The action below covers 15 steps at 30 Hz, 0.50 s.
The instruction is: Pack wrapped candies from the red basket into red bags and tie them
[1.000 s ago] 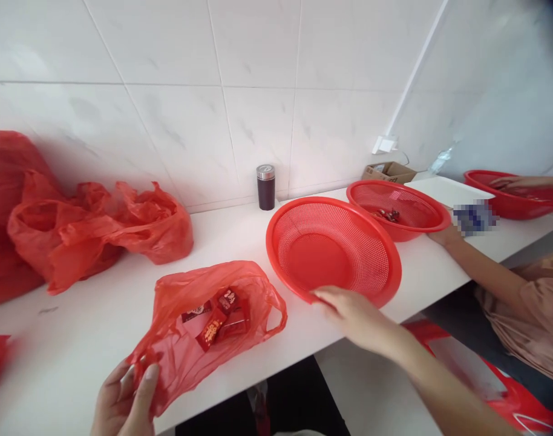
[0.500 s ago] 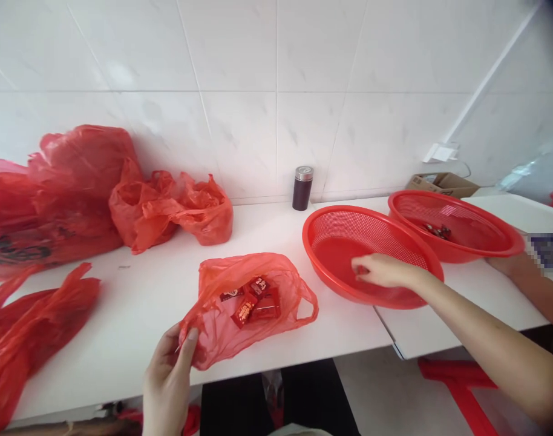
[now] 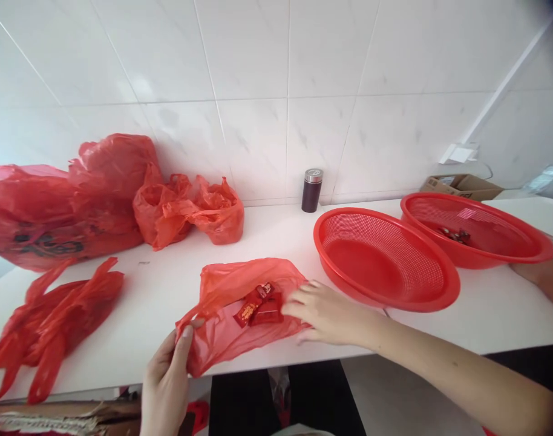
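In the head view, a thin red plastic bag (image 3: 233,348) lies on the white table with its mouth spread open. Several small red-wrapped snack packets (image 3: 266,310) rest inside it. My left hand (image 3: 167,375) pinches the bag's near left edge between thumb and fingers. At the bag's right side is my right hand (image 3: 324,312), palm down with its fingers stretched out and apart, over the bag's edge beside the packets. Whether its fingertips touch a packet I cannot tell. Just beyond that hand stands a red plastic basket (image 3: 380,263) with perforated walls.
A second red basket (image 3: 489,251) holds a few small wrapped pieces; another person's hand (image 3: 537,278) is beside it. A dark tumbler (image 3: 311,191) stands by the tiled wall. Knotted red bags (image 3: 195,215) and a bulging bag (image 3: 77,200) sit left. A cardboard box (image 3: 467,186) stands far right.
My right hand has moved left out of the nearer basket to the bag's right side, its fingers spreading. My left hand keeps its pinch on the bag. The view has shifted slightly left.
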### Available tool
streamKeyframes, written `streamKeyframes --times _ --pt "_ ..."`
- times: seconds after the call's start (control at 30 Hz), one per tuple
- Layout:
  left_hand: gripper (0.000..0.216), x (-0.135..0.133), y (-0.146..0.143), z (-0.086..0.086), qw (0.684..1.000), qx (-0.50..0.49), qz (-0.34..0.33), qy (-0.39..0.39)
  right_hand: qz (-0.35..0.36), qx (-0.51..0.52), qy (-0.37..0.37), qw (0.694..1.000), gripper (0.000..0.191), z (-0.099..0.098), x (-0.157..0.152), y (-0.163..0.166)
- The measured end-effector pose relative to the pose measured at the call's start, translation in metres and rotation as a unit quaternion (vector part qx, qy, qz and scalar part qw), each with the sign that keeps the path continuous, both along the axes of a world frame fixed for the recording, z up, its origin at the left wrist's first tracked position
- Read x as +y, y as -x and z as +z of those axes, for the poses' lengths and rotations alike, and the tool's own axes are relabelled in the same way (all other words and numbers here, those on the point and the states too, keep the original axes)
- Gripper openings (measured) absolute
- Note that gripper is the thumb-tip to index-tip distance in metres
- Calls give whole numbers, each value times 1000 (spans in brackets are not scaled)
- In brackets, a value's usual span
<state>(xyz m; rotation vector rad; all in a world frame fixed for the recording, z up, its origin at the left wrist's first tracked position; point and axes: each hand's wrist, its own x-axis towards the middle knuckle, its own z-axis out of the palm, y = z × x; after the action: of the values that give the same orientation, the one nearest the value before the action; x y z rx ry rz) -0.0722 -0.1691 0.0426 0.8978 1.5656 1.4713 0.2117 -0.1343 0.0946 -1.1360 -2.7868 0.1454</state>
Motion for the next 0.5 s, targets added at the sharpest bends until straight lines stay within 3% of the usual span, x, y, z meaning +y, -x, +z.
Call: streamKeyframes --times 0.1,0.17,0.27,0.37,0.43,0.5 --pt "38 -1 10 -2 998 -56 5 20 12 -98 -17 995 12 5 -3 -24" --pt "33 4 6 8 994 -106 25 3 19 -82 -28 996 23 22 1 -35" --pt "25 18 -10 40 983 -156 45 -92 12 72 -81 994 27 65 11 -41" --pt "18 33 -21 75 965 -159 38 -204 -36 254 -153 954 31 109 21 -40" --pt "15 40 -23 90 958 -157 23 -237 -49 277 -133 950 30 128 27 -39" --pt "15 45 -23 97 962 -160 -7 -220 -56 276 -104 954 27 137 34 -40"
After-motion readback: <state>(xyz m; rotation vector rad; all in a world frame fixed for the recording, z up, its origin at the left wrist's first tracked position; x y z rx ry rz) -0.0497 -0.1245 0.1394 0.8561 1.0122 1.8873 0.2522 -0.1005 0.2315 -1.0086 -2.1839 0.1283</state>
